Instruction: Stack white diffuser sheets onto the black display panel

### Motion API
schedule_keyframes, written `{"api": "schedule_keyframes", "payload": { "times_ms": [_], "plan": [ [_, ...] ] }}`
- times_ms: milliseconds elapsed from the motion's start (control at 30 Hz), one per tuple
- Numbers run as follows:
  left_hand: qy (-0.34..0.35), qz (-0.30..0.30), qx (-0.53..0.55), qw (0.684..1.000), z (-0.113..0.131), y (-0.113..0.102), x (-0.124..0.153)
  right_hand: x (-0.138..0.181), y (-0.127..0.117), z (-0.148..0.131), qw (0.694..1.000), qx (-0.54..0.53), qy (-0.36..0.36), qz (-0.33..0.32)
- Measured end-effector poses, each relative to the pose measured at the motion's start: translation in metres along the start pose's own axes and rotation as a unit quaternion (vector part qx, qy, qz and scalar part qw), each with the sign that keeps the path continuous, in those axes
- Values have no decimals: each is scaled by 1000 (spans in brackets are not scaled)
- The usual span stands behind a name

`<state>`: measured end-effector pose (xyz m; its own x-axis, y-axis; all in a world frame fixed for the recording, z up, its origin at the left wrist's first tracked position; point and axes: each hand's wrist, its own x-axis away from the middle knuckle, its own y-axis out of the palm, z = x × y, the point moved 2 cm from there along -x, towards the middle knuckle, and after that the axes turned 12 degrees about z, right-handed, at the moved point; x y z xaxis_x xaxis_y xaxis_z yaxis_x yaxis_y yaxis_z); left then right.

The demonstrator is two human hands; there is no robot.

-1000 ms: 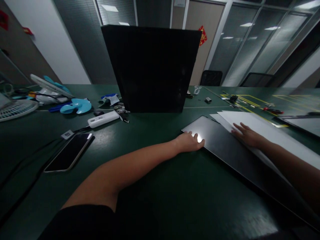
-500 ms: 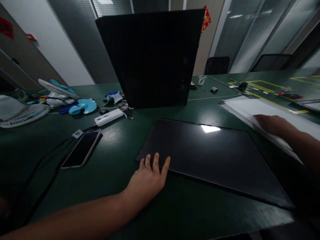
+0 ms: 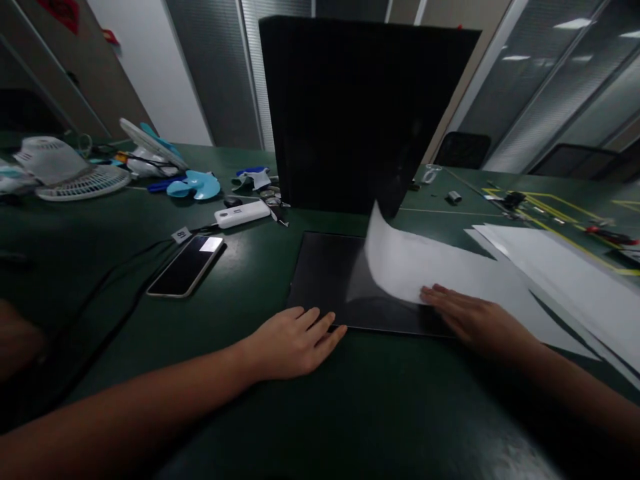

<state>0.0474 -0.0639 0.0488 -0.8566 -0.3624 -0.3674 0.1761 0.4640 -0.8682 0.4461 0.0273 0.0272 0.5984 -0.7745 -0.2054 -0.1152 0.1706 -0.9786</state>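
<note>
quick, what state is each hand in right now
Left hand: open, at the near edge of the dark panel.
Right hand: on the white sheet; grip cannot be told.

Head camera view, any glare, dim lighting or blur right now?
All in the head view: dim lighting; bright glare on the phone; a pale smear on the dark panel beside the curled sheet, reflection or blur unclear; stretching toward the edges.

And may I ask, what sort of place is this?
It is probably an office or meeting room being used for bench work: glass partitions with blinds and a dark chair stand beyond a green table, which holds loose fan parts such as a blue blade.
</note>
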Motion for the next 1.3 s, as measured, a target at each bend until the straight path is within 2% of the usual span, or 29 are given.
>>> {"api": "schedule_keyframes", "payload": {
  "times_ms": [67,167,233,333,400,433,500,533,600,667,767,900,1000,1100,1200,1233,1300],
  "plan": [
    [16,51,27,998,-2,-3,1,0,-1,-25,997,-45,-65,13],
    [-10,90,39,995,-5,-4,0,-2,-6,-51,992,-83,-91,24],
    [-84,71,44,993,-10,0,-1,-2,-9,-62,991,-99,-92,19],
    [-219,1,77,973,-21,12,1,1,-11,-63,989,-108,-102,9],
    [-277,-38,112,954,-26,21,4,2,-12,-49,994,-81,-76,24],
    [-291,-48,128,947,-28,24,5,1,-13,-37,997,-50,-37,37],
    [-305,-50,146,940,-29,27,7,-1,-18,-4,993,38,96,53],
    [-309,-47,147,938,-29,27,8,-3,-21,15,980,84,178,40],
    [-319,-46,145,935,-29,26,8,-6,-27,49,935,148,322,-25],
    [-328,-49,144,933,-29,25,7,-13,-33,72,901,169,390,-82],
    [-337,-49,153,928,-32,26,9,-30,-36,86,906,162,383,-73],
    [-358,-31,154,921,-46,34,17,-53,-24,82,932,137,334,-17],
    [-374,-22,149,915,-59,37,22,-58,-16,82,939,114,324,5],
    [-386,-28,156,909,-67,35,22,-46,-18,97,935,109,334,42],
    [-395,-41,154,905,-66,35,21,-18,-22,130,926,133,324,142],
    [-400,-46,146,904,-65,35,21,-8,-20,143,916,146,331,173],
    [-414,-58,123,900,-63,37,22,11,-11,171,878,170,406,189]
  ]
}}
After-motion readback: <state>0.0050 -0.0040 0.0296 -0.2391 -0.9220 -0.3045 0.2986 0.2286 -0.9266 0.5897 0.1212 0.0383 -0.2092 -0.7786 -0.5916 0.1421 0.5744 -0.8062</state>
